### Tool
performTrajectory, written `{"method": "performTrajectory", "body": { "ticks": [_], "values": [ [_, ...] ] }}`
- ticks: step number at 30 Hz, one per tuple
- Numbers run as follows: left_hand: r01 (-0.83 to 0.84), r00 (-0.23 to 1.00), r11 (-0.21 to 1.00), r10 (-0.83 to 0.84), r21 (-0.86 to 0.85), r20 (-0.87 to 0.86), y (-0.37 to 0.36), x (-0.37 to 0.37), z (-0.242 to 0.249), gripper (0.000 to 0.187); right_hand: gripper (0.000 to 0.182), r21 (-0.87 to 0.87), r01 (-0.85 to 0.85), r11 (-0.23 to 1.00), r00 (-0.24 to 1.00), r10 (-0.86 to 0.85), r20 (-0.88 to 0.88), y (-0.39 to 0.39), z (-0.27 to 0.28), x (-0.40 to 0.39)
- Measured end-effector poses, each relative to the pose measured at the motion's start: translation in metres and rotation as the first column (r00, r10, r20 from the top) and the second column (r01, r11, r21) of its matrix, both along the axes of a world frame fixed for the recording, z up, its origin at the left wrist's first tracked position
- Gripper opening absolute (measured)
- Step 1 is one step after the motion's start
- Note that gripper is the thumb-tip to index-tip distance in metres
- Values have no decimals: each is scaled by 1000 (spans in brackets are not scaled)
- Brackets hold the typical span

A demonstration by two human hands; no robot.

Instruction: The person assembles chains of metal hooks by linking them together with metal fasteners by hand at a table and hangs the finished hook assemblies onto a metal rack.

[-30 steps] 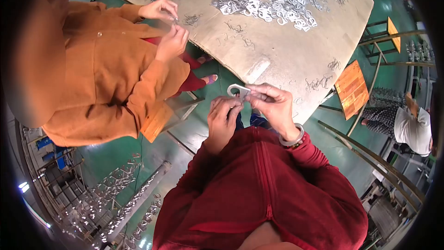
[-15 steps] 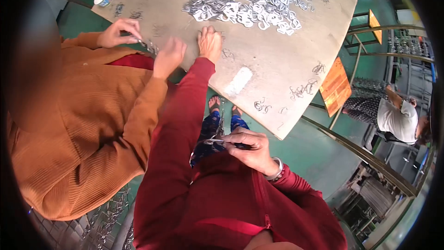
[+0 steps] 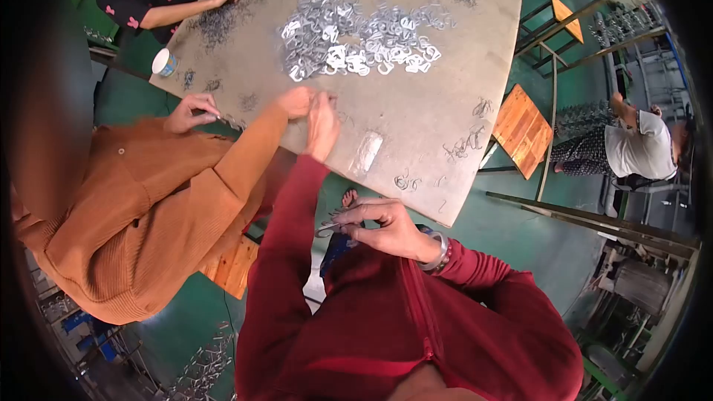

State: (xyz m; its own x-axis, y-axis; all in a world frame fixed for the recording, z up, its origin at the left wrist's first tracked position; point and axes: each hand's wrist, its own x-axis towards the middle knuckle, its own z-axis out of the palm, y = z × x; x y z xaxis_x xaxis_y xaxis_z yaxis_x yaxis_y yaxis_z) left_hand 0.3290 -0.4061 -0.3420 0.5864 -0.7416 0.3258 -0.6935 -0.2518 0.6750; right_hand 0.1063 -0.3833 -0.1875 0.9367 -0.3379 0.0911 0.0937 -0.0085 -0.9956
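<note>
My left hand (image 3: 323,128), in a red sleeve, reaches over the near part of the table (image 3: 416,115). Its fingers are pressed together, pointing down at the surface; whatever they hold is hidden. A co-worker's hand (image 3: 295,102) is right against it on the left. Close to my body, my right hand (image 3: 390,229), with a bracelet at the wrist, pinches a thin shiny metal piece (image 3: 327,227) between thumb and fingers. Beyond my left hand lies a heap of silver metal hooks or clips (image 3: 356,41). A whitish flat strip (image 3: 366,151) rests near the table's front edge.
A co-worker in a brown jacket (image 3: 163,215) sits close on my left. Another person's arm (image 3: 182,13) rests at the far left. Small dark wire pieces (image 3: 466,144) lie scattered. A paper cup (image 3: 164,62) stands at the left edge. Wooden stools (image 3: 523,131) are on the right.
The camera view has shifted, showing more of the table's far left side. My left hand's fingers are more pinched together. The co-worker's right hand has moved across beside my left hand.
</note>
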Motion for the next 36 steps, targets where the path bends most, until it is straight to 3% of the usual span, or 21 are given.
{"method": "performTrajectory", "body": {
  "ticks": [2,4,5,7,8,11,12,15,18,20,23,24,25,27,29,31,32,33,34,35,36],
  "values": [
    [0,997,1000,-2,-18,-80,20,-5,19,14,28,124,5,992,999,0,-40,2,6,2],
    [-79,959,995,92,58,-267,50,-24,81,19,31,231,-22,973,993,49,-110,-3,17,4],
    [-69,971,994,48,-83,-233,64,-29,97,20,26,271,-3,962,991,41,-131,-4,20,7],
    [-176,775,972,37,-159,-631,96,-55,154,14,21,326,4,946,995,29,-97,-4,8,11],
    [-151,790,965,-14,-217,-613,110,-69,177,11,20,325,5,946,998,17,-64,-4,0,15],
    [2,962,978,-58,-206,-267,138,-97,209,6,18,397,6,918,999,-27,46,-3,-7,23],
    [-28,969,987,-11,-156,-247,142,-107,209,6,19,429,0,903,999,-18,39,-5,-8,25],
    [-99,993,990,105,-100,57,141,-122,205,6,20,441,2,897,1000,-7,10,-10,-2,28],
    [-164,981,975,177,-149,79,135,-126,194,4,18,394,17,919,1000,-25,16,-9,-3,31],
    [-175,984,960,177,-217,-12,135,-125,188,4,16,410,8,912,1000,-9,0,-9,-4,31],
    [-180,961,932,98,-314,-258,132,-111,176,6,15,125,-25,992,993,10,121,-15,2,38],
    [-176,941,925,57,-338,-333,130,-104,168,7,14,160,-52,986,981,20,193,-19,1,44],
    [-187,912,925,38,-330,-409,140,-102,165,7,17,12,-78,997,968,73,241,-35,-3,43],
    [-203,935,951,118,-233,-334,141,-99,178,8,25,74,-173,982,984,175,-24,-98,3,50],
    [-318,918,928,249,-196,-308,137,-94,180,8,34,-305,-132,943,956,40,-290,-177,12,70],
    [-233,929,893,87,-385,-359,147,-84,184,8,43,-677,-201,708,875,-181,-449,-214,34,88],
    [-263,917,877,98,-402,-386,158,-89,189,9,48,-690,-281,667,864,-137,-484,-204,52,92],
    [-302,909,854,125,-423,-397,171,-96,193,10,48,-544,-407,733,888,179,-423,-170,73,93],
    [-263,947,868,148,-422,-287,188,-95,185,11,49,-341,-581,739,810,487,-326,-137,93,93],
    [-371,848,844,139,-386,-512,197,-107,182,10,47,-342,-738,582,675,650,-349,-100,123,88],
    [-363,916,844,244,-395,-319,208,-118,174,9,46,-328,-855,402,506,784,-360,-64,152,85]
  ]
}}
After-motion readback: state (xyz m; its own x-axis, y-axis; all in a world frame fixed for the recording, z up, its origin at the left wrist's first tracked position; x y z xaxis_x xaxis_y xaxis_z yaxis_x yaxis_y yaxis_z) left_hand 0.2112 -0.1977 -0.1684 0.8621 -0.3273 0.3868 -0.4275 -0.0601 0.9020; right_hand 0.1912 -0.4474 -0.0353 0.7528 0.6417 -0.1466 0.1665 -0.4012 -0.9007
